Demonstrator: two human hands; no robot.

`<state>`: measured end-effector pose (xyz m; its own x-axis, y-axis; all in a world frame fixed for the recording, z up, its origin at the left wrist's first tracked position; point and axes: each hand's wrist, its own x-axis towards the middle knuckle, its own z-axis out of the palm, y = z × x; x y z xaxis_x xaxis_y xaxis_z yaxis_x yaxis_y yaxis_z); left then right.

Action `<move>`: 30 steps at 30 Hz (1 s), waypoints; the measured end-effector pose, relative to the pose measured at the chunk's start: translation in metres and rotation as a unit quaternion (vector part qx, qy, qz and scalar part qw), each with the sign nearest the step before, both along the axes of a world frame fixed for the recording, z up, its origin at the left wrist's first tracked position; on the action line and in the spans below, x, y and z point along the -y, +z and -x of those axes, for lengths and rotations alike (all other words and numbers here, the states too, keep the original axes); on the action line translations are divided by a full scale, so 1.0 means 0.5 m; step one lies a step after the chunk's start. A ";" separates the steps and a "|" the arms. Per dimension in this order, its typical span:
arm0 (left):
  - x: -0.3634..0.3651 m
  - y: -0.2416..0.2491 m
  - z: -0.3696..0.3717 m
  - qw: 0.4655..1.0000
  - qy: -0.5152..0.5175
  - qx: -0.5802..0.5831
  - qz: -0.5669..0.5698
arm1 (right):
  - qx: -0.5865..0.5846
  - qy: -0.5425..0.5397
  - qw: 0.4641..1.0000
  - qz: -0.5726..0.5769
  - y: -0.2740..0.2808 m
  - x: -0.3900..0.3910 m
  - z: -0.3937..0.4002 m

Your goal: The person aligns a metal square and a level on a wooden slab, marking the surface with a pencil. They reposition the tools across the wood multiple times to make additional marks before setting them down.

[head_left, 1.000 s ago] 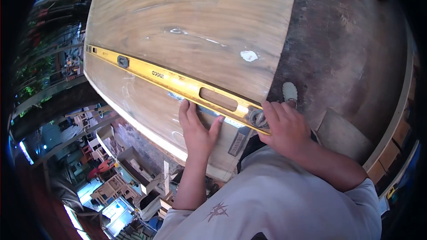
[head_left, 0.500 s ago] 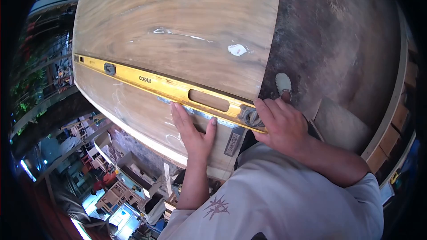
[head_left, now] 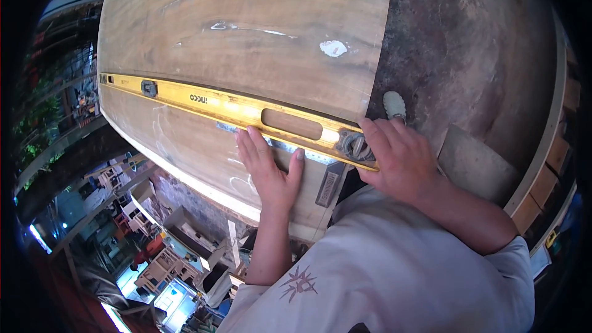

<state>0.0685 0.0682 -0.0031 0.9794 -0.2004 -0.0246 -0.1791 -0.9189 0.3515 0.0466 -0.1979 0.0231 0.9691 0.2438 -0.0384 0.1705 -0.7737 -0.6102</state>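
Note:
A long yellow spirit level (head_left: 237,109) lies across a wide wooden board (head_left: 296,12). My right hand (head_left: 401,154) grips its near right end, fingers over the top edge and thumb below. Along the level's lower edge runs the metal blade of a try square (head_left: 330,186), whose dark stock rests near the board's edge. My left hand (head_left: 269,172) lies on this blade with its fingers stretched out and thumb apart, fingertips close to the level. Part of the blade is hidden under that hand.
White patches (head_left: 333,48) mark the board beyond the level. A dark stained floor (head_left: 444,43) with a light shoe (head_left: 394,105) is at right, near a loose flat panel (head_left: 478,160). Wooden furniture pieces (head_left: 163,268) stand below left.
The board and level appear higher in view, and the gap between the level and the white patches looks slightly wider. Both hands keep their places on the tools. The thin stick has mostly left the frame.

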 end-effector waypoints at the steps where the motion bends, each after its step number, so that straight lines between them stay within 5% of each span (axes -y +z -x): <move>1: 0.001 0.000 -0.001 1.000 -0.002 0.002 0.001 | -0.001 -0.002 1.000 0.004 0.000 0.000 0.000; 30: -0.005 -0.011 0.000 1.000 -0.004 -0.012 -0.014 | -0.037 -0.018 0.999 0.026 -0.003 -0.009 0.004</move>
<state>0.0684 0.0709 -0.0087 0.9770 -0.2066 -0.0530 -0.1781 -0.9271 0.3298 0.0447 -0.1935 0.0215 0.9711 0.2047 -0.1225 0.0974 -0.8090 -0.5796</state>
